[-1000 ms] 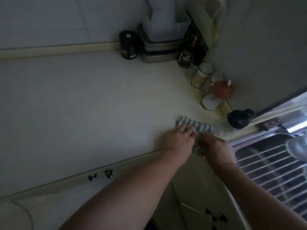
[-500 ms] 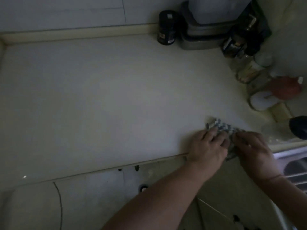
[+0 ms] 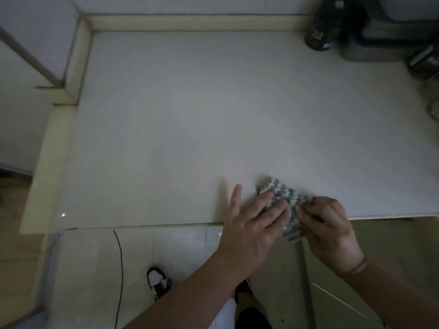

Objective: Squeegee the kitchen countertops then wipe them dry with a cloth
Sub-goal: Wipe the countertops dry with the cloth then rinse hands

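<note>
Fingers (image 3: pixel 273 205) of the left hand (image 3: pixel 251 224) lie straight and flat across the checked cloth (image 3: pixel 282 193), pressing it down, with the index finger splayed off to the side on bare worktop. The right hand (image 3: pixel 330 229) has its fingertips curled in, pinching the cloth's near-right edge just where it droops over the front lip of the countertop (image 3: pixel 190 115).

And here's the change: a second ago this same two-handed grip sat hard up by the sink and the cluster of bottles; now the cloth has slid leftward along the front edge, and the view has swung with it, so the sink, the red-capped bottle and the little jars have dropped out of frame. The whole left corner of the counter, with its raised cream upstand (image 3: pixel 78 67), has come into sight. That reads as the drying pass under way, working from the sink end toward the open left stretch, most of which looks yet to be covered.

No squeegee anywhere in view. The light is dim, so wet and dry patches are impossible to tell apart. At the back right a dark jar (image 3: pixel 320 32) and a grey container (image 3: pixel 380 48) are blurred and cut off by the frame.
</note>
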`<action>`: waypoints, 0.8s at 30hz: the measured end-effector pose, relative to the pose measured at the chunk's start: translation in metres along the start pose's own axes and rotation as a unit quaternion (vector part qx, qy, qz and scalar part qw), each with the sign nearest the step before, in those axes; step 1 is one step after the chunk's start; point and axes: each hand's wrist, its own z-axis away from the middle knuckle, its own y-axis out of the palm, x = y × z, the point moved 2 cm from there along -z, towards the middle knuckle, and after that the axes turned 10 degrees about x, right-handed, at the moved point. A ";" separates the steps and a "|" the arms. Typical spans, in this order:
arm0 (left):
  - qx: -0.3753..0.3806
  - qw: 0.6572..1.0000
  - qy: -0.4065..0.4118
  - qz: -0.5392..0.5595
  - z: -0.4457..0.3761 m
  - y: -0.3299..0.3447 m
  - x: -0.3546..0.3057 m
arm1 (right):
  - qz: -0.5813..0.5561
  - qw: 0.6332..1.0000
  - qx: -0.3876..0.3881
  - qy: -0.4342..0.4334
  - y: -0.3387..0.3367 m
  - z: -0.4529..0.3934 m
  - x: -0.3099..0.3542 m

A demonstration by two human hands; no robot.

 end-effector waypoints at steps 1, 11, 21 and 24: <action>-0.008 1.000 -0.007 0.000 0.010 -0.006 0.011 | -0.008 1.000 0.001 -0.006 0.008 -0.008 0.012; -0.056 0.998 -0.031 -0.020 0.079 -0.043 0.099 | -0.024 0.999 0.029 -0.020 0.062 -0.063 0.098; -0.040 0.996 -0.058 -0.059 0.136 -0.076 0.164 | -0.050 0.997 0.028 -0.046 0.102 -0.109 0.170; -0.038 0.995 -0.064 -0.071 0.157 -0.089 0.188 | -0.048 0.997 0.044 -0.049 0.118 -0.126 0.195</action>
